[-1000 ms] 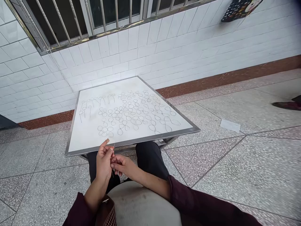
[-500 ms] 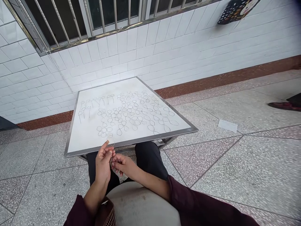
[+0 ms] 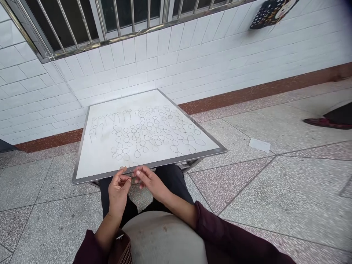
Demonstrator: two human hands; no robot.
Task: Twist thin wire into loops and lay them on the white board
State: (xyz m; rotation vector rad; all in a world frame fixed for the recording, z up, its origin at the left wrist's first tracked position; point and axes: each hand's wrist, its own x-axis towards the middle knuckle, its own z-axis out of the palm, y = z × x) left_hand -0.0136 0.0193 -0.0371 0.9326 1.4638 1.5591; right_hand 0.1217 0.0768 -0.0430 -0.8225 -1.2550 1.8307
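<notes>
My left hand (image 3: pixel 118 187) and my right hand (image 3: pixel 148 179) meet just below the near edge of a low white table (image 3: pixel 82 167). Both pinch a thin piece of wire (image 3: pixel 132 172) held between their fingertips. Several bent wire loops (image 3: pixel 154 134), shaped like figure-eights and small stemmed rings, lie spread over the tabletop ahead. My knees in dark trousers sit under the table's near edge.
A white tiled wall with a barred window (image 3: pixel 96 22) rises behind the table. Speckled floor tiles surround it. A scrap of white paper (image 3: pixel 260 145) lies on the floor to the right. Another person's dark red shoe (image 3: pixel 327 123) shows at the right edge.
Both hands have risen toward the table's near edge. The right hand moved up beside the left, and the wire now spans between both pinches.
</notes>
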